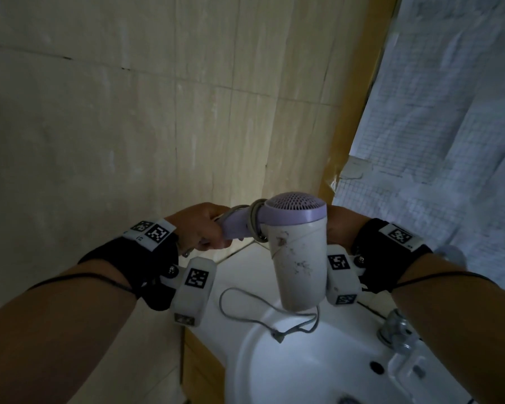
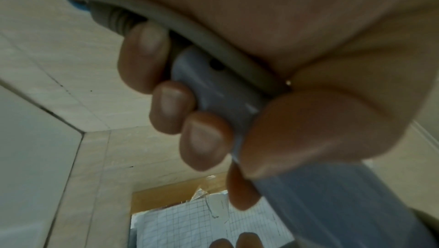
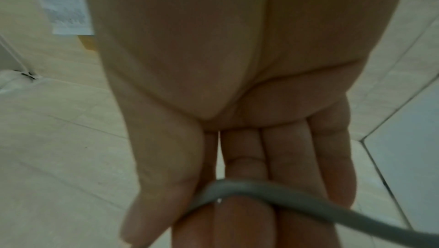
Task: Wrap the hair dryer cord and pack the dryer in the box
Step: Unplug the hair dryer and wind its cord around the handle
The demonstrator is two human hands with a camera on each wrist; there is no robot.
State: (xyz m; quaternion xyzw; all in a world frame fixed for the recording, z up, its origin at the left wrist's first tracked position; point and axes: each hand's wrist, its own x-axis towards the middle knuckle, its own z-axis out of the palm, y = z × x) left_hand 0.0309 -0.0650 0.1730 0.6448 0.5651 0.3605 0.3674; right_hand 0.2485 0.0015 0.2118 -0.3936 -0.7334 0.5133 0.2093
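I hold a hair dryer (image 1: 296,258) with a white barrel and a purple back in the air above the sink. My left hand (image 1: 201,225) grips its purple handle (image 1: 233,228); in the left wrist view the fingers (image 2: 145,60) curl round the handle (image 2: 221,90), with the grey cord (image 2: 190,32) under the palm. Coils of cord (image 1: 255,223) ring the handle by the body. My right hand (image 1: 340,223) is mostly hidden behind the dryer. In the right wrist view the cord (image 3: 297,201) crosses its straight fingers and passes under the thumb (image 3: 154,205). The loose end hangs with its plug (image 1: 278,336).
A white sink (image 1: 303,374) lies below the dryer, with a metal faucet (image 1: 397,330) at its right. A beige tiled wall (image 1: 129,126) stands close ahead. A wooden frame (image 1: 350,126) and a grid-patterned sheet (image 1: 449,112) fill the right side.
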